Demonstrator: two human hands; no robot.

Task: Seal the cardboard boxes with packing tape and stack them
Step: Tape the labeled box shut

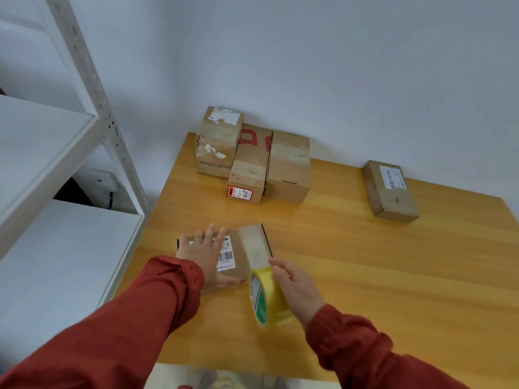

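A flat cardboard box [243,248] with a white barcode label lies on the wooden table [365,262] near its front left. My left hand [206,256] presses flat on the box's top, fingers spread. My right hand [297,287] grips a roll of yellowish packing tape [265,297] with a green and white core, held just off the box's near right corner. A strip of clear tape runs from the roll across the box's right end.
Three taped cardboard boxes [252,158] stand together against the wall at the table's back. A flat labelled box [390,192] lies at the back right. A white metal shelving unit [84,136] stands left of the table.
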